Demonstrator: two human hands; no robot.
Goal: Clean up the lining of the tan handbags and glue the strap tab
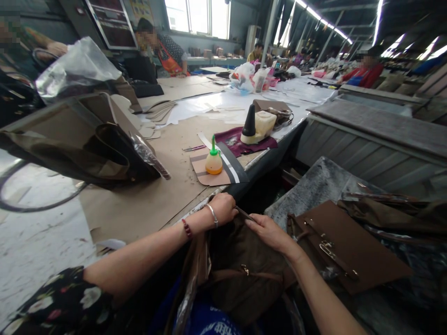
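1. left hand (223, 208) closed in a fist over the top edge of the dark brown bag (244, 274), bracelets at the wrist.
2. right hand (268, 231) just beside it, fingers nearly straight, tips on the same edge; pinching or only pressing, cannot tell.
3. bag near and low in the centre, below the bench's near edge, between both arms.
4. bench (150, 204) long, covered in brown card, running from near left to far right; white sheets farther along.
5. by its near edge, a small glue bottle (213, 163) with green nozzle, upright on a striped card piece; just beyond, a black cone (249, 122) on a cream base, over a maroon scrap (237, 144).
6. left on the bench, a tan bag (70, 125) with clear plastic (75, 70) on top.
7. near right, a flat brown handbag (349, 251) with metal clasp, lying by a grey cloth (314, 186).
8. large workshop all round: windows (199, 16) at the far wall, strip lights (321, 18) overhead to the right, other people seated at far benches.
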